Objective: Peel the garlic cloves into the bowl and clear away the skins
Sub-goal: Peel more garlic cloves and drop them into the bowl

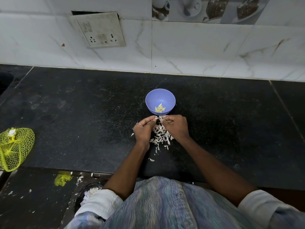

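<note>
your left hand point(143, 131) and right hand point(177, 127) meet at 6 o'clock of the purple bowl point(152, 98), each grip curled, pinching a scrap of garlic skin point(158, 119) above the skins pile point(159, 135) on the tabletop point(82, 113). peeled cloves point(159, 108) lie in the bowl.

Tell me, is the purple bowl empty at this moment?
No, the purple bowl holds several peeled garlic cloves at its bottom, just beyond the hands.
</note>
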